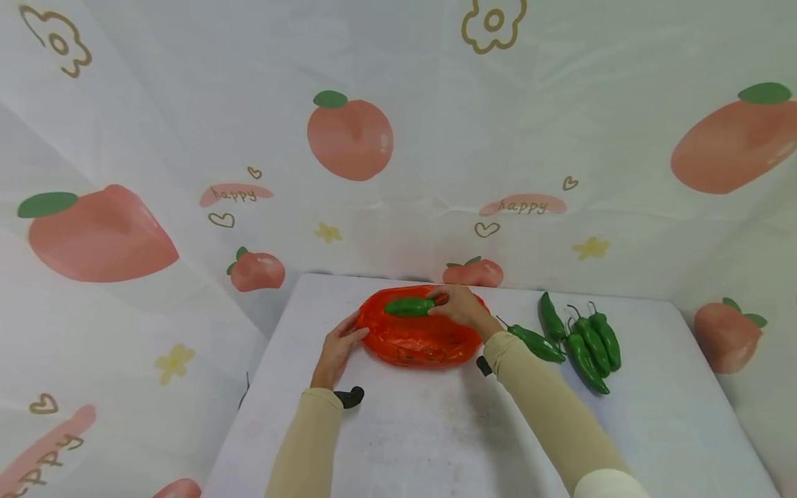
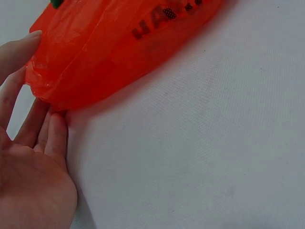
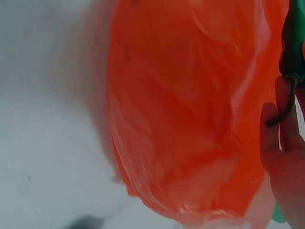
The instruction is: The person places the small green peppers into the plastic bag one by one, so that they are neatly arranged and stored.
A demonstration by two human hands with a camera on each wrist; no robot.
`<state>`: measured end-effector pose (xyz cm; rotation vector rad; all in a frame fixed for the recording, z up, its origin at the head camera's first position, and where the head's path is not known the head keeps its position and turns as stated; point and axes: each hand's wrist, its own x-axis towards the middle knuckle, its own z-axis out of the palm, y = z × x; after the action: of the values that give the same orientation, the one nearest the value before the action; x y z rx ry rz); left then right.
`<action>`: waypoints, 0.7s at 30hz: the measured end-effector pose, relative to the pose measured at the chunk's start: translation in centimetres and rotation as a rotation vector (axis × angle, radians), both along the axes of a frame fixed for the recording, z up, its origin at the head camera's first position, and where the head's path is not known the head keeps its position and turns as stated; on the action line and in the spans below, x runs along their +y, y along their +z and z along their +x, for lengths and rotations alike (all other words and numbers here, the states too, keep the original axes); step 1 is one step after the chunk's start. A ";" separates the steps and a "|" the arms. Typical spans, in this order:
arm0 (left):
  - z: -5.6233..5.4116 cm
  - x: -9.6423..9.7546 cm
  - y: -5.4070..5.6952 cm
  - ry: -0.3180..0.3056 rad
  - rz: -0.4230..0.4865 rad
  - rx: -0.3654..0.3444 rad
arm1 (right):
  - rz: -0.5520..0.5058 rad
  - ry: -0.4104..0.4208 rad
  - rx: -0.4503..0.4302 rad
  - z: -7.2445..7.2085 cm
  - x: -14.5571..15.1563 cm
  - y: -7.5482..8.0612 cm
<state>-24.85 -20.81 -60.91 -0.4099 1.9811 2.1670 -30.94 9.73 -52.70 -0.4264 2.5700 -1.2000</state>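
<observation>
A red plastic bag (image 1: 411, 344) lies spread on the white table, its mouth facing up. My left hand (image 1: 337, 349) holds the bag's left end, thumb on the near side and fingers behind and beneath it; the left wrist view shows the thumb (image 2: 21, 50) at the red film. Over the bag's mouth, my right hand (image 1: 459, 306) grips a green chili pepper (image 1: 407, 307) near its stem end, the body pointing left. In the right wrist view the pepper's dark curved stem (image 3: 286, 109) lies along the fingers. Inside the bag, the contents are hidden.
To the right lie several more green peppers (image 1: 582, 356), one of them (image 1: 537, 344) close by my right forearm. A white cloth backdrop (image 1: 423, 228) printed with peaches stands behind and beside the table (image 1: 411, 443). Dark printed letters (image 2: 152, 24) mark the bag's near side.
</observation>
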 end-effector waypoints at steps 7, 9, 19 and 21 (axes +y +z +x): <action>0.1 -0.1 -0.2 -0.005 -0.015 0.013 | -0.006 -0.081 -0.032 0.5 -0.5 -1.2; 0.1 -0.2 0.0 -0.012 -0.010 0.012 | 0.005 -0.097 -0.032 0.5 -0.7 -1.7; 0.3 0.1 0.2 -0.009 -0.038 0.017 | -0.009 -0.187 -0.133 1.0 -1.2 -3.3; 0.3 0.0 0.1 -0.010 -0.040 0.020 | -0.020 -0.202 -0.143 1.1 -1.3 -3.5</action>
<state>-24.58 -20.76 -60.80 -0.3857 2.0348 2.1373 -29.82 8.42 -56.16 -0.0820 2.5265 -1.2724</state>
